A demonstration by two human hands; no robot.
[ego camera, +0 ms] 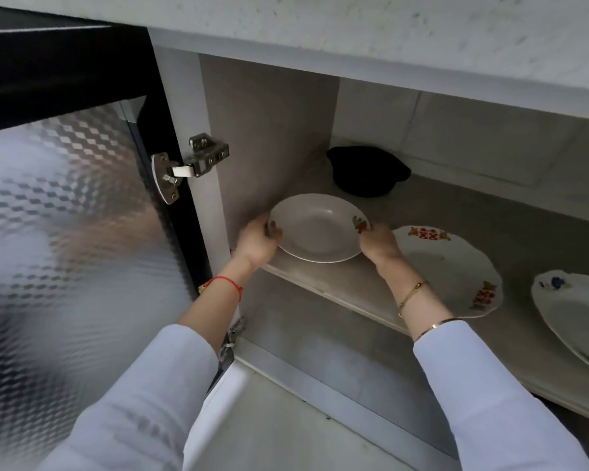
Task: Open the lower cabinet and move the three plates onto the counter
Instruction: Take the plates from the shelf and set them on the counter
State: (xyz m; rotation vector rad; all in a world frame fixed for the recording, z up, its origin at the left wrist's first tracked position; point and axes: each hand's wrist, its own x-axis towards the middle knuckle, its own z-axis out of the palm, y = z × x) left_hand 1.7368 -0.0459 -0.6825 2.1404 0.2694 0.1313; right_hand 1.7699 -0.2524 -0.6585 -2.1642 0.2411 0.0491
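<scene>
The lower cabinet stands open, its door (65,215) swung out to the left. On the inner shelf (320,283) sits a deep white plate (315,226) at the left. My left hand (257,243) grips its left rim and my right hand (380,244) grips its right rim. To the right lies a scalloped plate with red patterns (453,270), flat on the shelf. Further right, a white plate with a blue motif (575,314) is cut off by the frame edge. The pale counter (354,25) overhangs the cabinet along the top.
A black pot (366,171) sits at the back of the shelf behind the deep plate. The door has a frosted, patterned glass panel in a black frame, with metal hinges (193,164) on the cabinet's left wall. Below the shelf is a lower compartment (320,341).
</scene>
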